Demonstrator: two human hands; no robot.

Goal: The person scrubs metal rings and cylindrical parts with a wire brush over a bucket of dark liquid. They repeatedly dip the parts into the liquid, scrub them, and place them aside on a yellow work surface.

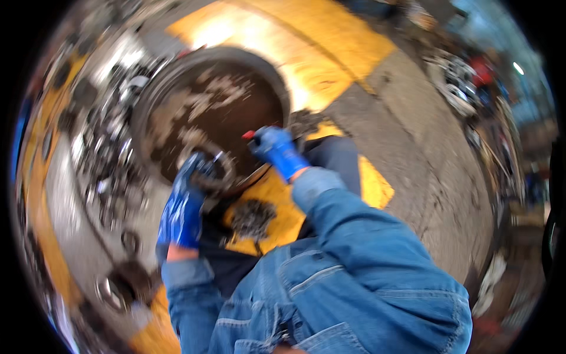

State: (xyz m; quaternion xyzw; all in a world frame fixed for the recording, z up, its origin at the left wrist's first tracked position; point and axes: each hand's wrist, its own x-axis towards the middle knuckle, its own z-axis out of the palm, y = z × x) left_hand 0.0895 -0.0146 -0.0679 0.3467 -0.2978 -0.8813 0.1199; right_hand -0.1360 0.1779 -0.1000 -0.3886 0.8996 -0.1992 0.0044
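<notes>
My left hand (187, 197), in a blue rubber glove, grips a metal ring (226, 168) by its left side. The ring is tilted over the near edge of a round basin (282, 85) of murky brown liquid with pale foam. My right hand (275, 148), gloved in blue too, is closed at the basin's right rim, apart from the ring. A red end (248, 135) of something sticks out of that fist; the rest of it is hidden and blurred, so its kind is unclear.
Many shiny metal parts (112, 153) lie heaped left of the basin. A dark clump of shavings or debris (253, 218) sits between my legs, and another (305, 122) lies right of the basin. Yellow paint (330, 35) marks the floor. More parts (457, 82) are piled at far right.
</notes>
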